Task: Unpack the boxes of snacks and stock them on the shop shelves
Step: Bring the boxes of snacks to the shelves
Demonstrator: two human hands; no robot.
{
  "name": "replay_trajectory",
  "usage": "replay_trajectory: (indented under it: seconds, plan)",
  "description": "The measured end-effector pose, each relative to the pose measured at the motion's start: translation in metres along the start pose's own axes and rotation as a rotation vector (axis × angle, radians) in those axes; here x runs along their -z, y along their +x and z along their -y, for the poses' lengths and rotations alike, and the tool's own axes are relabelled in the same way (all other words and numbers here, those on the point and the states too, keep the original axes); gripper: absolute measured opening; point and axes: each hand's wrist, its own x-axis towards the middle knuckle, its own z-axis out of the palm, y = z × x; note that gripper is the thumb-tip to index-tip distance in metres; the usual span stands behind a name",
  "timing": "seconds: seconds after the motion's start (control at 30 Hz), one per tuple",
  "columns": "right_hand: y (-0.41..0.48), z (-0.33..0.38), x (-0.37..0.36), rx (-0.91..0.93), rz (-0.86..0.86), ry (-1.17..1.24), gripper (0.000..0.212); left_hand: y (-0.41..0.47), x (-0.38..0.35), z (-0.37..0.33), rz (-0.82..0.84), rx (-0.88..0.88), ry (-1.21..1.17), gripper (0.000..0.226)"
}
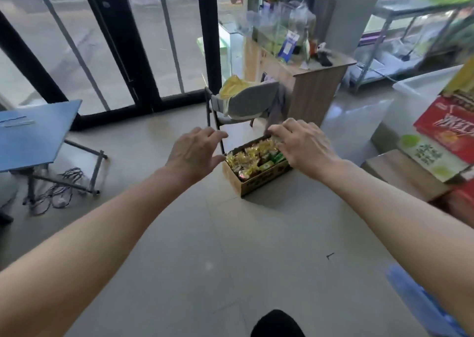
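Holding both arms out toward the middle of the frame, we are hovering the left hand (197,151) and the right hand (304,144) at either end of the open snack box (261,180) on the floor tiles. Both hands have fingers spread wide and are carrying nothing. The right hand is overlapping the box's far corner; we cannot tell whether it is touching.

Wrapped snacks (250,160) are filling the box to the rim, so we are judging that a good lift means palms flat on the two ends, low down, keeping it level so nothing spills.

Room is tight behind: a grey chair (246,103) is standing just beyond the box, with a wooden counter (316,92) beside it. Stacked cartons (441,136) are crowding the right edge, and a blue table (36,134) and loose cables (60,190) are crowding the left — the bare tiles at lower centre are offering the open way back.
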Motion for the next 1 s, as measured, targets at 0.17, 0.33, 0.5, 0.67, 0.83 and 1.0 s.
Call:
replay_trajectory:
  seconds: [0.17, 0.33, 0.5, 0.67, 0.83, 1.0]
  plan:
    - [0.043, -0.1, -0.068, -0.078, 0.057, -0.017, 0.039, 0.128, -0.074, 0.002, 0.04, -0.063, -0.07, 0.05]
    - [0.098, -0.19, -0.148, -0.133, 0.15, 0.026, 0.039, 0.235, -0.156, 0.001, 0.123, -0.038, -0.135, 0.046]
    - [0.14, -0.249, -0.238, -0.209, 0.218, 0.122, 0.038, 0.316, -0.245, 0.018, 0.254, 0.012, -0.186, 0.045]
    - [0.162, -0.286, -0.346, -0.319, 0.346, 0.186, 0.036, 0.384, -0.349, 0.044, 0.391, -0.027, -0.201, 0.046]
    - [0.166, -0.32, -0.473, -0.461, 0.478, 0.238, 0.034, 0.434, -0.483, 0.07, 0.531, -0.005, -0.222, 0.047]
    - [0.157, -0.335, -0.623, -0.418, 0.776, 0.256, 0.042, 0.44, -0.633, 0.081, 0.737, 0.031, -0.217, 0.049]
